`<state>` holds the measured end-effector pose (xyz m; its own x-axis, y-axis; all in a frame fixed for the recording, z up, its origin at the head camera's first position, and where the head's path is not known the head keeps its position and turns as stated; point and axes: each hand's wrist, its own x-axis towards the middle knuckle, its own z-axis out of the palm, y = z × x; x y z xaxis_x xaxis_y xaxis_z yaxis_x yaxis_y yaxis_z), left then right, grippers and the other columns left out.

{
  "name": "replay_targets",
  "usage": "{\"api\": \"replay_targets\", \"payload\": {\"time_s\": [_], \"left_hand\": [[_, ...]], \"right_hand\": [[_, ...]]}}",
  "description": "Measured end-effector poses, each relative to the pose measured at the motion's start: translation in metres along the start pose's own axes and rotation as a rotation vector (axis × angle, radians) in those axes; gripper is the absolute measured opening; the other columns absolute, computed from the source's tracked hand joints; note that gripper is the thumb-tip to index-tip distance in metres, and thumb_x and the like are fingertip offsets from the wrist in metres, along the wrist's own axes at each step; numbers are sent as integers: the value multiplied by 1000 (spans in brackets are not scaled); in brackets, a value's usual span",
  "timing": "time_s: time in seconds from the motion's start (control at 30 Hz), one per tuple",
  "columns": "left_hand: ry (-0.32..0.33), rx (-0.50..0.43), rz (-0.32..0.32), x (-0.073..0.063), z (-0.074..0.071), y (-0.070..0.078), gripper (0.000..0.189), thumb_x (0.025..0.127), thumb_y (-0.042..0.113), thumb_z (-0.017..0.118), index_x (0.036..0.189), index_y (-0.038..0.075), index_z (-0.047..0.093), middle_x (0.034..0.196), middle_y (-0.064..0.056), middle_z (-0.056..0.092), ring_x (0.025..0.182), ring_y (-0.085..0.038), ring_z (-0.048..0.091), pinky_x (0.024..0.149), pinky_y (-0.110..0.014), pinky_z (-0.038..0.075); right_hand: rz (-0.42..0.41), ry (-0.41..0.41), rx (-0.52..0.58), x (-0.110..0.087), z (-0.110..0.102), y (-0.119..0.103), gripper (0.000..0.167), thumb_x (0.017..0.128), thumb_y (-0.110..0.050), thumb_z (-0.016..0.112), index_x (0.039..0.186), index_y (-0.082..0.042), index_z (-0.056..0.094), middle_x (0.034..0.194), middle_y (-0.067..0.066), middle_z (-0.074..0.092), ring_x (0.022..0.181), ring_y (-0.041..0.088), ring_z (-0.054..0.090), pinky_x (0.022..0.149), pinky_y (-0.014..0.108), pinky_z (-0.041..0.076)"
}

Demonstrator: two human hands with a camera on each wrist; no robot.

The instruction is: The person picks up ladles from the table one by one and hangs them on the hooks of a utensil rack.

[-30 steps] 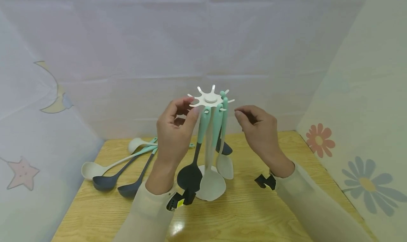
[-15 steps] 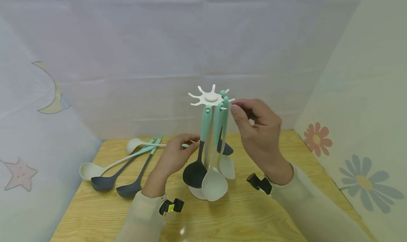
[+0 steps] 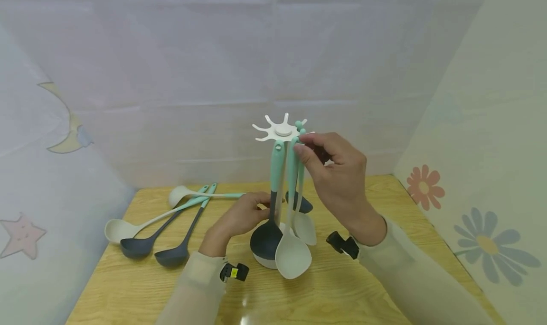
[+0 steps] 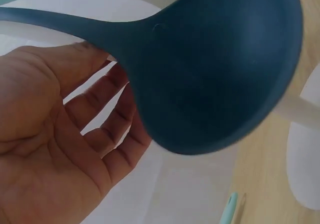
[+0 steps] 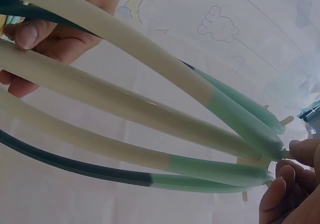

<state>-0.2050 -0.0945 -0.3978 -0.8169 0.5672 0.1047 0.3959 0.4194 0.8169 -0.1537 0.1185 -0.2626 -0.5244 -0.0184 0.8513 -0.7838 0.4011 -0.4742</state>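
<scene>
A white utensil stand (image 3: 283, 130) with a spoked hook ring carries several mint-handled utensils. At its front hang a dark ladle (image 3: 266, 240) and a white ladle (image 3: 293, 256). Behind them are a white spoon-like utensil (image 3: 306, 228) and a dark one (image 3: 301, 202), partly hidden. My left hand (image 3: 245, 214) holds the stand's pole low down, behind the dark ladle; its fingertips are hidden in the left wrist view. With thumb and fingers, my right hand (image 3: 337, 173) pinches a hook tip of the ring, right at the top of the white ladle's handle.
On the left of the wooden table (image 3: 333, 296) lie a white ladle (image 3: 121, 230), two dark ladles (image 3: 138, 246) and another white ladle (image 3: 179, 195), their handles partly crossing. Pale cloth walls (image 3: 196, 78) enclose the back and sides.
My left hand has dropped from the hook ring to the lower pole. My right hand has moved left onto the ring's edge. The hanging ladles have swung slightly right.
</scene>
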Motion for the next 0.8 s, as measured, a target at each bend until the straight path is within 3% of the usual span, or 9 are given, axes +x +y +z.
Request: {"api": "replay_targets", "payload": {"time_s": [0.13,0.3,0.47,0.67,0.8], "left_hand": [[38,18,-11,1,4,1,12,101,19,73,110,18,81,113,3,76,107,-17,67,88,-35,57],[87,63,-21,0,7,3,18,100,20,75,115,19,83,120,2,77,111,-20,66,86,-34,58],[147,98,-64,-3,11,3,20,97,21,79,116,23,83,121,0,76,99,-18,67,81,-35,58],[203,84,-111,-4,15,2,17,96,20,80,112,22,83,116,0,73,86,-13,63,74,-33,56],[245,73,-107,-5,18,1,17,94,20,82,111,20,84,112,0,71,81,-13,59,68,-31,53]], "right_hand": [[-6,-4,6,1,-1,0,12,91,4,79,103,5,78,89,13,74,72,9,61,65,18,49],[7,-3,39,3,-3,2,11,95,4,75,104,5,79,90,14,74,72,8,60,65,18,49],[47,13,82,4,-4,7,11,96,5,73,105,7,79,91,16,75,72,6,60,66,17,48],[131,23,98,9,-3,10,11,96,3,73,104,5,80,93,2,77,73,5,61,68,16,51],[175,21,82,13,-2,12,11,97,0,75,104,3,81,85,-9,72,64,5,55,62,17,46]]}}
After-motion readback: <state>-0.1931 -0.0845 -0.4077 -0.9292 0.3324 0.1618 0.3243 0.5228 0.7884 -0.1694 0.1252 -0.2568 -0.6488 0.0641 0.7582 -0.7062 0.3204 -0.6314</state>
